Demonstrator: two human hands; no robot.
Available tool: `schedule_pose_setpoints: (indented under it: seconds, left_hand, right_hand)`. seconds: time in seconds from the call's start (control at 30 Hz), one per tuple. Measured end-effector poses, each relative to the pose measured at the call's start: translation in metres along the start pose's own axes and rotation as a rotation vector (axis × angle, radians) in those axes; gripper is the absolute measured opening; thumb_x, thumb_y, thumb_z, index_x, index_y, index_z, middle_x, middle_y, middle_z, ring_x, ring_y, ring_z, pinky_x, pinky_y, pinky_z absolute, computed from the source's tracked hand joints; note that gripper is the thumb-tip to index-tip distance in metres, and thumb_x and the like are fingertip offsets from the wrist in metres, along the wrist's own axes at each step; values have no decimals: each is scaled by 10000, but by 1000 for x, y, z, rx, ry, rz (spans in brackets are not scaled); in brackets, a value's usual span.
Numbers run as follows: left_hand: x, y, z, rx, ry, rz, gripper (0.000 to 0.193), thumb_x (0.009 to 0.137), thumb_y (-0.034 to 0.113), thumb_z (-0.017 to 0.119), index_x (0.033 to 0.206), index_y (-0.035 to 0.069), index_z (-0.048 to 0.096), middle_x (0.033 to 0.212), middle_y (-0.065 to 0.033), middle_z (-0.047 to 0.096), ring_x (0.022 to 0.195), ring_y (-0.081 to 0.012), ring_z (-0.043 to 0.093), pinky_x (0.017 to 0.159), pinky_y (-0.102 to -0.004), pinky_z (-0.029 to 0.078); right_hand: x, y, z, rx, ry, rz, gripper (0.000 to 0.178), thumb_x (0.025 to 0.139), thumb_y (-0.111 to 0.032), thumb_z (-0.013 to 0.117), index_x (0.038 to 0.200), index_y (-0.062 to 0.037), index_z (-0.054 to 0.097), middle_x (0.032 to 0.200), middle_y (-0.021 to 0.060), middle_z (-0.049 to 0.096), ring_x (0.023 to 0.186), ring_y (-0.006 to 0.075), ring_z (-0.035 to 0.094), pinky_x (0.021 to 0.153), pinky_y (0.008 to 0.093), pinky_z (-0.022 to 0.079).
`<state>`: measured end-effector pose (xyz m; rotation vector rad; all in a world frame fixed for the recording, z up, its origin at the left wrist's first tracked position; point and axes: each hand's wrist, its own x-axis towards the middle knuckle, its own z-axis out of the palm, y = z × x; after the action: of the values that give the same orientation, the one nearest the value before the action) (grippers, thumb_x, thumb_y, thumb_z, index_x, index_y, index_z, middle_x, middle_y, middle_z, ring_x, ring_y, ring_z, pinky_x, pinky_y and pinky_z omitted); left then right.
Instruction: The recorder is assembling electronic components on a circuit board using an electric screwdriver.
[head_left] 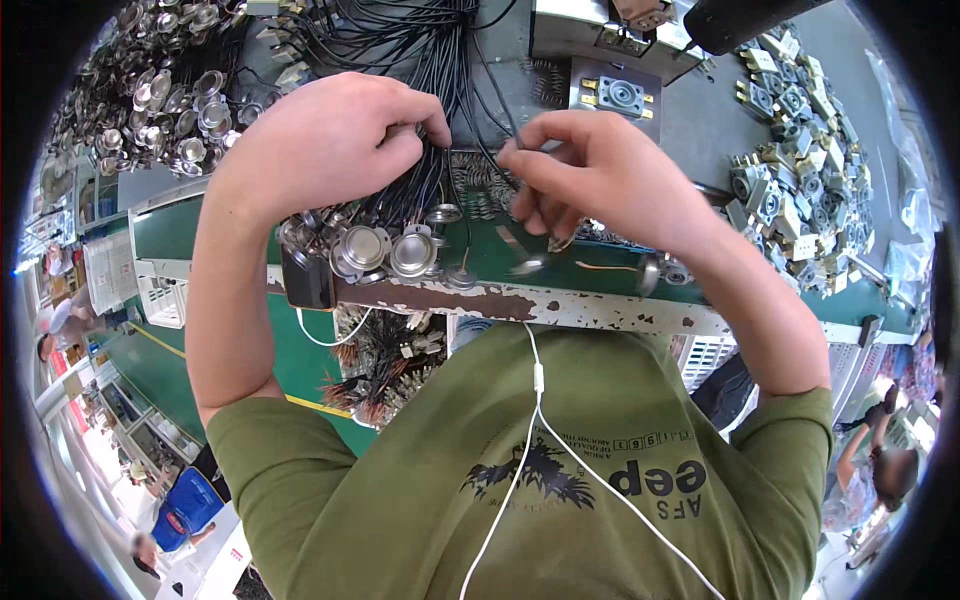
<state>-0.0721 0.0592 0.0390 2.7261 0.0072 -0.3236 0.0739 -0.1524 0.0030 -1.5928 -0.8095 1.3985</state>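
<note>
My left hand point(335, 135) is closed, its thumb and forefinger pinched at the edge of a bundle of black wires point(452, 65). One thin wire runs down from those fingertips toward a small metal disc point(462, 276) by the bench edge. My right hand point(605, 170) is closed too, gripping a black wire point(488, 72) between thumb and forefinger; its other fingers curl beneath. Below my left hand lie several round metal cups point(361, 248) with wires attached. Small coil springs point(484, 186) are spread between the hands. A blurred metal piece point(526, 266) sits under my right hand.
A heap of metal cups point(190, 115) covers the back left. A metal fixture point(575, 40) stands at the back, with a square grey block point(620, 96) before it. Many similar blocks point(790, 170) are piled at right. A dark phone point(308, 282) rests at the bench edge point(440, 298).
</note>
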Motion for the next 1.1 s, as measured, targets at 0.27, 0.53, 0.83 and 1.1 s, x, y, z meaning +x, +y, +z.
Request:
schedule_pose_setpoints:
  seconds: [0.27, 0.53, 0.83, 1.1]
  left_hand:
    - [11, 22, -1, 0, 55, -2, 265, 902, 144, 560, 1133, 60, 657, 860, -160, 690, 897, -360, 684, 827, -466, 549]
    - [44, 21, -5, -66, 503, 276, 177, 974, 61, 632, 1149, 39, 656, 975, -99, 655, 862, -248, 661, 781, -350, 520]
    - [105, 51, 24, 28, 421, 415, 130, 910, 95, 651, 1032, 51, 651, 962, -93, 678, 925, -302, 685, 795, -408, 564]
    - [117, 51, 37, 56, 342, 339, 86, 911, 113, 660, 975, 56, 655, 921, -91, 676, 872, -294, 680, 758, -404, 553]
  right_hand:
    - [-29, -18, -39, -1155, -68, -324, 419, 926, -176, 655, 1308, -40, 547, 707, 157, 682, 654, 343, 688, 632, 461, 541]
    - [-74, -30, -56, -1319, 72, -325, 342, 897, -162, 716, 1219, -59, 671, 786, 137, 673, 762, 369, 679, 683, 486, 526]
    - [-82, 49, -58, -949, 361, -352, 242, 874, -142, 760, 1107, -78, 766, 813, 137, 725, 690, 323, 691, 620, 412, 546]
    - [-82, 53, -63, -856, 442, -467, 165, 865, -110, 759, 1029, -95, 773, 786, 93, 702, 677, 298, 687, 598, 399, 547]
